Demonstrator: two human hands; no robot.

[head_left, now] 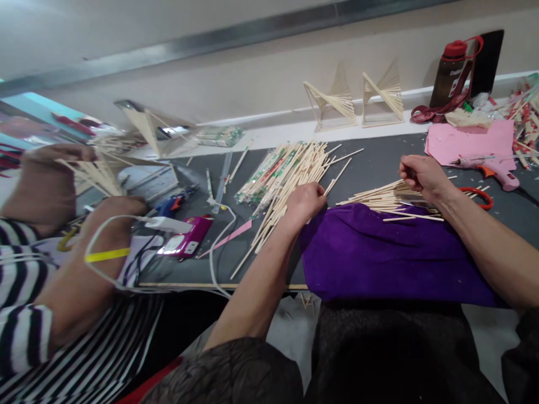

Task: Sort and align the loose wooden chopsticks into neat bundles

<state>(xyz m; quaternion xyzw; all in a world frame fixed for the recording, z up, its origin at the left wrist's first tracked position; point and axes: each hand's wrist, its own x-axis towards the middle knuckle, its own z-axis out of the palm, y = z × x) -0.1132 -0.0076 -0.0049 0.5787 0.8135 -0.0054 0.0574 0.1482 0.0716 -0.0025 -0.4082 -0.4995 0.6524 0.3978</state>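
My left hand is closed at the right edge of a large pile of wooden sticks, by the corner of a purple cloth; what its fingers grip is too small to make out. Above a smaller bunch of sticks, my right hand has its fingers curled, and I cannot tell what they hold. That bunch lies along the cloth's upper edge. Red-handled scissors rest beside my right wrist, partly hidden.
Two stick structures stand against the wall. A pink glue gun lies on pink sheets, with a bottle behind. At left, a person in stripes handles another stick structure; a white cable crosses the table edge.
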